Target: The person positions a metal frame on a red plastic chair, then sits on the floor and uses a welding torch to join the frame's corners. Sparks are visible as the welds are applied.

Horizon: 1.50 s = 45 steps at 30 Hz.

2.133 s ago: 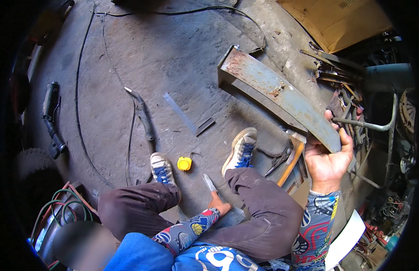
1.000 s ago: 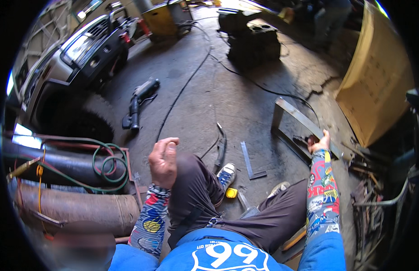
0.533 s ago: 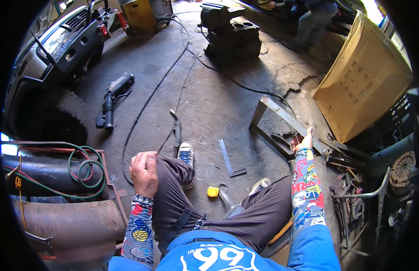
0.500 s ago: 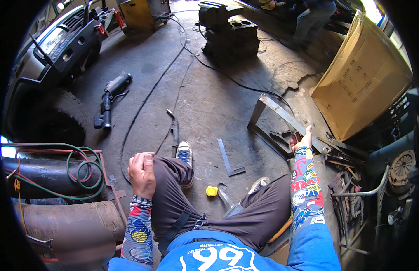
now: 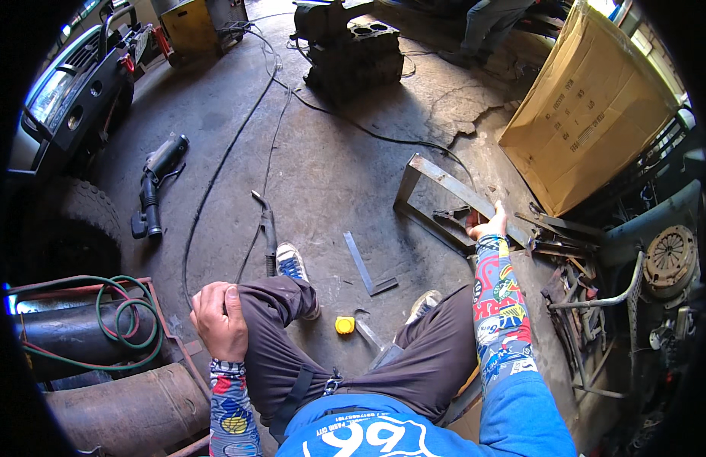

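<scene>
My right hand [image 5: 490,222] grips the near edge of a rectangular metal frame [image 5: 450,183] that stands on the floor, thumb on top and fingers curled underneath. Beside those fingers, inside the frame, is a dark clamp [image 5: 450,215], partly covered. My left hand [image 5: 220,321] lies over my left knee, fingers draped on the trouser leg and holding nothing. Between my feet are a try square [image 5: 360,263], a yellow tape measure [image 5: 345,325] and a hammer-like tool [image 5: 370,333], its lower part unclear. A welding torch [image 5: 268,232] lies by my left shoe.
Gas cylinders [image 5: 128,404] with coiled hoses lie at left. A black plastic duct [image 5: 159,183] is on the floor near a vehicle [image 5: 75,99]. An engine block [image 5: 353,57] stands ahead, cables [image 5: 368,135] running past. A cardboard sheet [image 5: 589,114] and scrap metal [image 5: 581,305] line the right; another person's legs [image 5: 490,27] show beyond.
The whole view has shifted a little, so things appear further left. My right hand keeps its hold on the frame, and my left hand still rests on the knee.
</scene>
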{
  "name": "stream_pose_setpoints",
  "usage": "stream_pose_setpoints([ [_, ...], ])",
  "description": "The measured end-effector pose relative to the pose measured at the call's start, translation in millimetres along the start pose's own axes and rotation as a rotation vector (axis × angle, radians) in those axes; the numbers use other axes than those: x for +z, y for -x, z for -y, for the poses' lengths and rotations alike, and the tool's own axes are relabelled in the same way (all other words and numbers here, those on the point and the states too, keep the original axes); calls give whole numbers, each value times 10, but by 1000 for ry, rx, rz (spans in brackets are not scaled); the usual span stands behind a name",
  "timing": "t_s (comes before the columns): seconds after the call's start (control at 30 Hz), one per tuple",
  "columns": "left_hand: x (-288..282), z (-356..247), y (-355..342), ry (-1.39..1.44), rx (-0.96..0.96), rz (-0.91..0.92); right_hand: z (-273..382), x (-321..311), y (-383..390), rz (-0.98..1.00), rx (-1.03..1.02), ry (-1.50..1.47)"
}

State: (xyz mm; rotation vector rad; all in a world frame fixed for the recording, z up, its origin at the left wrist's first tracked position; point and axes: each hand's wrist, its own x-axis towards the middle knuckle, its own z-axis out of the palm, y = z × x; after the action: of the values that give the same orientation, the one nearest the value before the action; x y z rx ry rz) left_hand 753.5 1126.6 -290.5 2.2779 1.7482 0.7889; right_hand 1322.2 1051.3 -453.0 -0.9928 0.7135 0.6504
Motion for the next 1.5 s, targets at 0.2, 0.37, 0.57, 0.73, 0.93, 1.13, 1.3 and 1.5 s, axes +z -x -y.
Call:
stream_pose_setpoints([
  [0.2,5,-40,-34,2,20,14,-69,-21,171,-52,28,125],
  [0.37,1,-73,-54,42,36,29,-39,-127,387,11,76,344],
  [0.57,44,-101,-79,73,35,47,47,-255,425,112,170,335],
  [0.73,41,-100,-96,84,53,59,-71,-154,653,78,-32,637],
  [0.93,34,-121,-98,103,31,58,-506,-38,1109,-162,-1479,1745],
  [1.13,44,-117,-102,106,41,66,-309,23,796,-144,-1177,1989],
  [1.3,62,-112,-107,131,39,67,-178,14,579,-101,-1280,2028],
  [1.5,72,-131,-108,81,64,77,-91,162,641,-87,-1097,2035],
])
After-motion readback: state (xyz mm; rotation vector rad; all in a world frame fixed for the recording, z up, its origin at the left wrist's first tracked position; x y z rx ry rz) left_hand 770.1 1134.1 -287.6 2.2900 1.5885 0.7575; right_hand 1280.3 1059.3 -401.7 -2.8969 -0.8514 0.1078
